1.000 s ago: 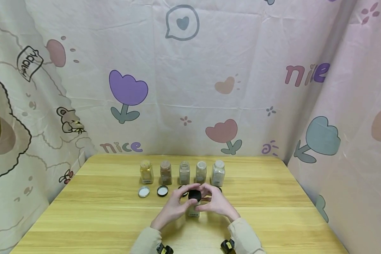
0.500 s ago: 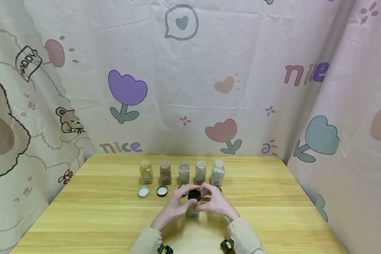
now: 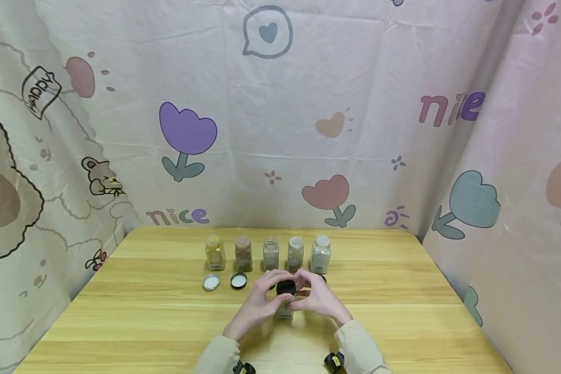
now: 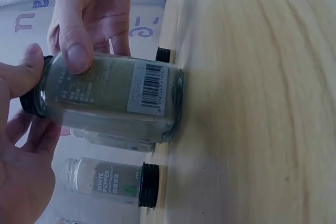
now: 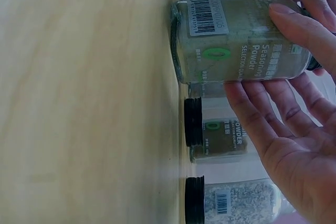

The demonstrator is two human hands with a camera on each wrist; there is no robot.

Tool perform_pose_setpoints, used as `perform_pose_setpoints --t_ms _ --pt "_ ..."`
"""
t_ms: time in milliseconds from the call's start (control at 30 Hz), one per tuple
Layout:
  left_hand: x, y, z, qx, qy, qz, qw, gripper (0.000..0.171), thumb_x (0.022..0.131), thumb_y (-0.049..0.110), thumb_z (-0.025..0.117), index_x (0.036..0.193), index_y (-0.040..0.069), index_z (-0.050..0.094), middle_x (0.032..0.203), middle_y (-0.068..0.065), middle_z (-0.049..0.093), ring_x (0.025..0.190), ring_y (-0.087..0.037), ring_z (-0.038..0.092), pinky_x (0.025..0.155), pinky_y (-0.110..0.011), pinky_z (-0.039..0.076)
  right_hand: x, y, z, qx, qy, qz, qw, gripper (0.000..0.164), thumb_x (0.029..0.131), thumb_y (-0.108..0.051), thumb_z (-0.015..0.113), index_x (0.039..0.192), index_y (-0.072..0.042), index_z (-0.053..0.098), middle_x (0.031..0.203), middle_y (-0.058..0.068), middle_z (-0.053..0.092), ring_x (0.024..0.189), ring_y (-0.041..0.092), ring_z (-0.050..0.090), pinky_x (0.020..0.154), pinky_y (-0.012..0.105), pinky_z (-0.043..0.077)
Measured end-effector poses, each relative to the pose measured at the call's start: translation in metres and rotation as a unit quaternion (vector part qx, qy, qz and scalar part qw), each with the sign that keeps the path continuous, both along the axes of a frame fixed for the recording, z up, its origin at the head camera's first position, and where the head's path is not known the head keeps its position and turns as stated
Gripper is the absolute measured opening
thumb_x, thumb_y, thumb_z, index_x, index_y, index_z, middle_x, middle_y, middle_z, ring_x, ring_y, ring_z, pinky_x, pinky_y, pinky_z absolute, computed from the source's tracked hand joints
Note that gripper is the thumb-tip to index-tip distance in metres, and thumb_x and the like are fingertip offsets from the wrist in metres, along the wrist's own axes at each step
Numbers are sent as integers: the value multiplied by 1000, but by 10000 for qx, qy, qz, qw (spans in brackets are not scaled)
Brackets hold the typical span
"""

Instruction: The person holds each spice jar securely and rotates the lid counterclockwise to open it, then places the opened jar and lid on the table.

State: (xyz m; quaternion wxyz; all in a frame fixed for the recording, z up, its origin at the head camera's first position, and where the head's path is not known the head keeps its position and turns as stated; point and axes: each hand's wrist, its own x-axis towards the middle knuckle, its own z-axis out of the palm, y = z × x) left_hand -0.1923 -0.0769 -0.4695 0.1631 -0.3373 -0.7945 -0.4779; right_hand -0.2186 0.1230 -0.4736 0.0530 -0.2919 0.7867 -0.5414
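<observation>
A square glass seasoning jar stands near the middle of the table, holding greenish-grey powder. My left hand grips its black lid, thumb in front and fingers curled behind. Around the body my right hand holds the jar between thumb and fingers. The right wrist view shows "Seasoning Powder" printed on the jar, with my right thumb on one face and the fingers along another. In the left wrist view, a barcode sticker sits near the jar's base.
Several uncapped jars line the back: yellow, brown, a greyish one, another greyish one and white. Before them lie upturned lids, including a black-rimmed one; others are partly hidden behind my hands.
The left hand on the lid has shifted very slightly. The right hand, the held jar and the row of jars stay in place.
</observation>
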Motion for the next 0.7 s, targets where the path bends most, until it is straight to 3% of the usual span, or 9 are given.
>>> perform_pose_setpoints --t_ms 367,600,700 --pt "-1 5 -2 -102 150 345 9992 41 81 19 83 118 9 72 117 -4 65 111 -20 60 96 -34 56 0 1 1 105 29 54 9999 43 77 -8 86 111 -4 60 105 16 65 94 10 63 90 31 62" --pt "1 -4 5 -299 -225 -311 9988 35 94 18 70 127 5 66 143 -13 58 130 -36 57 107 -44 53 1 1 2 111 -125 -1 9999 41 76 -8 87 106 -5 58 104 12 63 98 14 64 94 31 61" --pt "2 -10 9 -554 -378 -579 9961 35 98 12 63 132 4 62 149 -13 55 135 -37 54 112 -49 49 0 2 1 92 -182 -31 9998 42 75 -8 87 101 -4 55 103 8 61 101 17 64 94 28 60"
